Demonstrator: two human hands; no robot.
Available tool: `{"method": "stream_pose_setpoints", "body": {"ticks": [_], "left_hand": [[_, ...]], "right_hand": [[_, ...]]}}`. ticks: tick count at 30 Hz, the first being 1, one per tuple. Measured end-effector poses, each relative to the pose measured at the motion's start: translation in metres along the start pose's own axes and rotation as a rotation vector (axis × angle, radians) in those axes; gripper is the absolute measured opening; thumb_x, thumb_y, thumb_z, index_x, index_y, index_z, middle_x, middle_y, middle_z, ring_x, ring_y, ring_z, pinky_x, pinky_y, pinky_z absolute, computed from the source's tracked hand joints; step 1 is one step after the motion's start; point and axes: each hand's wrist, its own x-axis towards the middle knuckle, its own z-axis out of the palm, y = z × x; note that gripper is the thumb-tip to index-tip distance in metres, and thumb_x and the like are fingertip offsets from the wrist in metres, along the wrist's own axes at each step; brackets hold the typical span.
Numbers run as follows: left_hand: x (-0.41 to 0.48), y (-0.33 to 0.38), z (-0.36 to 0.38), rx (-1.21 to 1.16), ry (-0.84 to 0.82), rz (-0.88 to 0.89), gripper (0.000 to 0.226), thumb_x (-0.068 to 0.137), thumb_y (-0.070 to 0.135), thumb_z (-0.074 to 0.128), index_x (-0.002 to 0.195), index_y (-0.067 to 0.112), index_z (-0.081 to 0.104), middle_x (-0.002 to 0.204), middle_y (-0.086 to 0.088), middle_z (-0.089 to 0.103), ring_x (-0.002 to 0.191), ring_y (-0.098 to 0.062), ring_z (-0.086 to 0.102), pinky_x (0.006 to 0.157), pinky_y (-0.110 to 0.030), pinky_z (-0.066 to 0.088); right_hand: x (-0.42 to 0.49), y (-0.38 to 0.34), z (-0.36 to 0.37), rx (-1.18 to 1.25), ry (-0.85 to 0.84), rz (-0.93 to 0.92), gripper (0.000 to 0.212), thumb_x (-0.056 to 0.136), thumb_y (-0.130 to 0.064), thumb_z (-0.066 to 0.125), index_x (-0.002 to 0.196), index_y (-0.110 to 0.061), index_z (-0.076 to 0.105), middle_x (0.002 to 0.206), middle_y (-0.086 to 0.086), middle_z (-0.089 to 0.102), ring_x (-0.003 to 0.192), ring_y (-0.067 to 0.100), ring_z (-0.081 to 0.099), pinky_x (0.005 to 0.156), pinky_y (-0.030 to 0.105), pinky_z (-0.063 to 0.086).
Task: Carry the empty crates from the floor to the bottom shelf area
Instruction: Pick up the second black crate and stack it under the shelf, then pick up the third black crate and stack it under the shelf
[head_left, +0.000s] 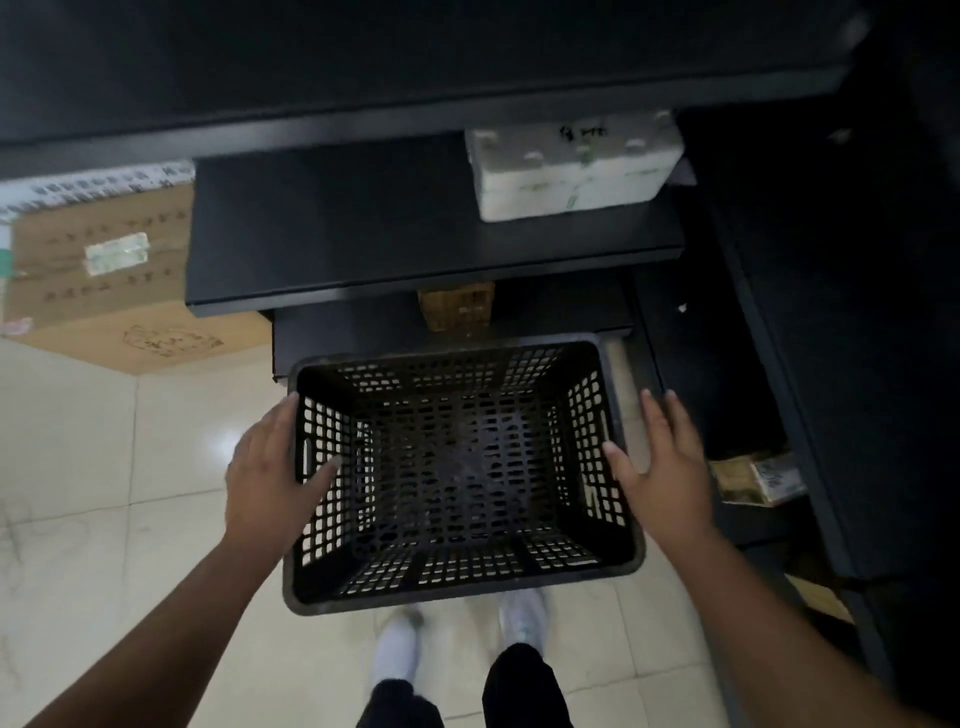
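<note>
An empty black plastic crate (457, 597) with lattice walls hangs above the tiled floor, in front of my feet. My left hand (270, 467) grips its left rim, thumb inside and fingers outside. My right hand (670, 467) lies flat against the right wall, thumb hooked over the rim and fingers stretched forward. The crate's far edge is close to the black bottom shelf (363, 327), which juts out below a wider shelf (337, 234).
A white foam box (571, 171) stands on the wider shelf. A small brown box (457, 309) sits at the back of the bottom shelf. A large cardboard box (104, 280) rests on the floor at left. Dark shelving with a small carton (758, 478) lines the right side.
</note>
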Motion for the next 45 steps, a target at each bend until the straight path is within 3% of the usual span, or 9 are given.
{"method": "stream_pose_setpoints", "body": {"ticks": [4,9,13,19,27,31,36,41,45], "left_hand": [[0.014,0.058,-0.057,-0.105,-0.101,0.132,0.089,0.079,0.029,0.083,0.154,0.021,0.036,0.144,-0.011,0.054,0.128,-0.032,0.05,0.104,-0.042,0.039],[0.019,0.139,-0.128,-0.126,-0.235,0.382,0.081,0.083,0.049,0.07,0.154,0.032,0.035,0.154,0.0,0.044,0.14,-0.021,0.041,0.109,-0.04,0.038],[-0.01,0.213,-0.164,-0.177,-0.344,0.618,0.081,0.079,0.063,0.063,0.152,0.043,0.033,0.151,0.014,0.039,0.138,-0.009,0.039,0.108,-0.033,0.036],[-0.1,0.329,-0.173,-0.236,-0.559,0.938,0.075,0.082,0.053,0.071,0.139,0.071,0.025,0.151,0.009,0.045,0.135,-0.011,0.044,0.103,-0.034,0.04],[-0.314,0.447,-0.156,-0.306,-0.884,1.356,0.073,0.074,0.061,0.066,0.137,0.067,0.03,0.148,0.02,0.04,0.125,-0.002,0.05,0.099,-0.03,0.041],[-0.446,0.472,-0.153,-0.324,-1.044,1.508,0.073,0.076,0.059,0.067,0.136,0.072,0.027,0.148,0.02,0.043,0.12,0.0,0.052,0.094,-0.032,0.044],[-0.638,0.474,-0.141,-0.276,-1.252,1.651,0.067,0.075,0.061,0.066,0.129,0.075,0.03,0.147,0.018,0.045,0.121,-0.006,0.051,0.085,-0.029,0.043],[-0.827,0.453,-0.135,-0.244,-1.457,1.748,0.069,0.077,0.06,0.065,0.136,0.065,0.03,0.146,0.017,0.047,0.119,-0.005,0.053,0.095,-0.033,0.042],[-0.947,0.435,-0.131,-0.164,-1.635,1.802,0.068,0.076,0.059,0.067,0.134,0.067,0.033,0.138,0.024,0.049,0.119,-0.002,0.054,0.089,-0.024,0.043]], "right_hand": [[-0.03,-0.036,-0.076,0.132,0.04,0.022,0.078,0.082,-0.051,0.063,0.149,-0.03,0.027,0.157,0.005,0.024,0.141,0.025,0.027,0.11,0.047,0.032],[-0.098,-0.063,-0.166,0.217,0.148,0.102,0.081,0.081,-0.051,0.065,0.149,-0.036,0.024,0.156,-0.003,0.025,0.139,0.017,0.028,0.11,0.04,0.032],[-0.192,-0.066,-0.226,0.258,0.294,0.195,0.078,0.082,-0.043,0.07,0.149,-0.029,0.031,0.151,-0.002,0.037,0.138,0.013,0.031,0.112,0.03,0.026],[-0.367,-0.041,-0.283,0.212,0.475,0.489,0.076,0.084,-0.049,0.064,0.148,-0.036,0.026,0.15,-0.006,0.038,0.137,0.012,0.032,0.11,0.029,0.029],[-0.636,-0.021,-0.299,0.238,0.826,0.93,0.073,0.08,-0.063,0.057,0.144,-0.048,0.025,0.148,-0.02,0.036,0.139,0.005,0.027,0.108,0.026,0.03],[-0.776,-0.03,-0.294,0.221,0.982,1.088,0.071,0.08,-0.064,0.056,0.143,-0.048,0.028,0.146,-0.017,0.038,0.134,0.007,0.035,0.101,0.026,0.038],[-0.96,-0.046,-0.273,0.219,1.109,1.321,0.07,0.082,-0.059,0.058,0.144,-0.047,0.027,0.144,-0.013,0.039,0.131,0.008,0.038,0.098,0.024,0.036],[-1.122,-0.068,-0.249,0.226,1.239,1.576,0.067,0.084,-0.053,0.06,0.144,-0.042,0.032,0.14,-0.009,0.044,0.123,0.011,0.046,0.091,0.021,0.036],[-1.216,-0.082,-0.223,0.231,1.399,1.752,0.065,0.084,-0.05,0.062,0.143,-0.035,0.038,0.136,-0.007,0.049,0.117,0.011,0.052,0.09,0.024,0.042]]}}
